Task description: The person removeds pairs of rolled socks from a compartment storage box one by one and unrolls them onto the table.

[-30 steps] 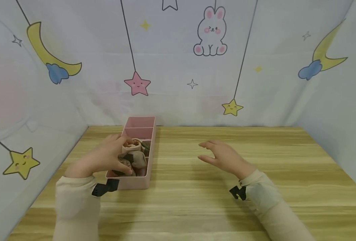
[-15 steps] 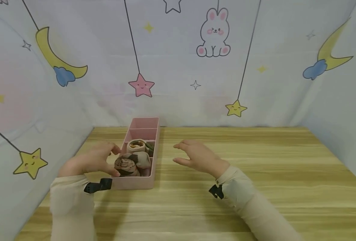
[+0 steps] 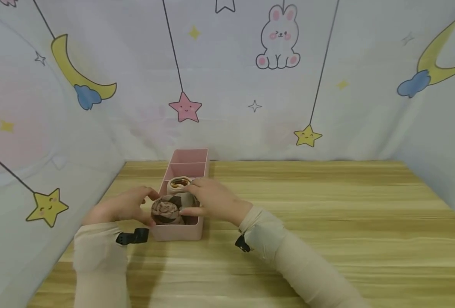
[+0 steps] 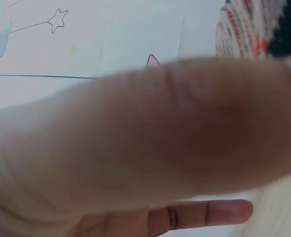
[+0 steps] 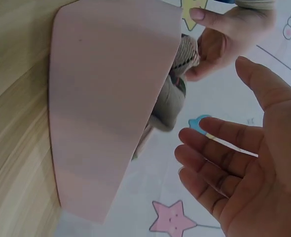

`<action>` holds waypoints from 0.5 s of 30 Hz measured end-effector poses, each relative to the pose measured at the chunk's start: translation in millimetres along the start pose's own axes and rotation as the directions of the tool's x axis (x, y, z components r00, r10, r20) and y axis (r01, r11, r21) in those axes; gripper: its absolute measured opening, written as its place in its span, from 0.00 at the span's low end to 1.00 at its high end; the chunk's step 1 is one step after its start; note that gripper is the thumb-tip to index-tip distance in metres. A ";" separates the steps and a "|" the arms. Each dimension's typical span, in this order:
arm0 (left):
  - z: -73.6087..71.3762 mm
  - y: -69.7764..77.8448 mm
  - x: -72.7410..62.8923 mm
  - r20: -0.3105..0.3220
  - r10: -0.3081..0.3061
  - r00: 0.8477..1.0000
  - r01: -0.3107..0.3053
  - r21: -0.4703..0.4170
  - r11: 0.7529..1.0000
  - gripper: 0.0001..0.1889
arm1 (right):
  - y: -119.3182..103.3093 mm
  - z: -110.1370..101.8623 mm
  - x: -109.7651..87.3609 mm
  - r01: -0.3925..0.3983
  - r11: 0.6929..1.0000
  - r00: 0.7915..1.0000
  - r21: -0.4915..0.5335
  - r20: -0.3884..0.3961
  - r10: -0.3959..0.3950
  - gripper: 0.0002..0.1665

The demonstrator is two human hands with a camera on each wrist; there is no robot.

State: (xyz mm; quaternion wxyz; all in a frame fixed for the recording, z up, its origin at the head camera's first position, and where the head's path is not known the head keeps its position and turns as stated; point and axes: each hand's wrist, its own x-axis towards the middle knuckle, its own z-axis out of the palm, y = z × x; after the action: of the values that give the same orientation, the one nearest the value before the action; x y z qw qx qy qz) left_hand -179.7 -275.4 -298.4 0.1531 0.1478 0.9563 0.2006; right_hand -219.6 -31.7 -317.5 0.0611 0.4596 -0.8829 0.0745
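A long pink divided box (image 3: pixel 177 233) stands left of centre on the table. In its near end sits a rolled-up bundle of brown, grey and dark patterned knit (image 3: pixel 167 211); behind it is a cream roll (image 3: pixel 178 184) with an orange-brown inside. At the box's left side my left hand (image 3: pixel 125 207) curves loosely beside the bundle; whether it touches is unclear. My right hand (image 3: pixel 217 203) reaches over the right rim. The right wrist view shows the fingers of that hand (image 5: pixel 264 163) spread and apart from the bundle. A blurred finger fills much of the left wrist view.
The wooden table (image 3: pixel 308 231) extends right and in front of the box. A white curtain (image 3: pixel 242 141) with printed stars, moons and a rabbit hangs behind and at both sides. Dividers split the box into compartments, and the bundle rises above its rim.
My right hand has moved left across the table to the box's right side. My left hand has drawn back from over the bundle to the box's left side. The view has shifted slightly.
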 end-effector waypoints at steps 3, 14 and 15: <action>0.1 0.8 4.0 0.006 -0.005 1.000 0.005 -0.002 1.000 0.37 | -9.3 -1.4 9.9 0.002 0.998 0.999 -0.070 0.033 0.000 0.41; 3.5 1.5 8.5 0.006 -0.025 1.000 0.025 0.004 1.000 0.35 | -29.4 8.6 31.9 -0.011 0.961 0.998 -0.277 0.053 0.027 0.41; 3.7 1.7 8.7 0.005 -0.020 1.000 0.020 0.004 1.000 0.35 | -29.8 9.6 32.8 -0.009 0.955 0.998 -0.297 0.051 0.025 0.42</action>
State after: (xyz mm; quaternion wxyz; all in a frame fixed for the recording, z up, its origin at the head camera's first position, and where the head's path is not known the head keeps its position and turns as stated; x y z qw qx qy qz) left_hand -185.9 -269.7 -302.9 0.1570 0.1391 0.9578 0.1967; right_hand -214.3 -76.8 -318.9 0.1046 0.4394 -0.8894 -0.0709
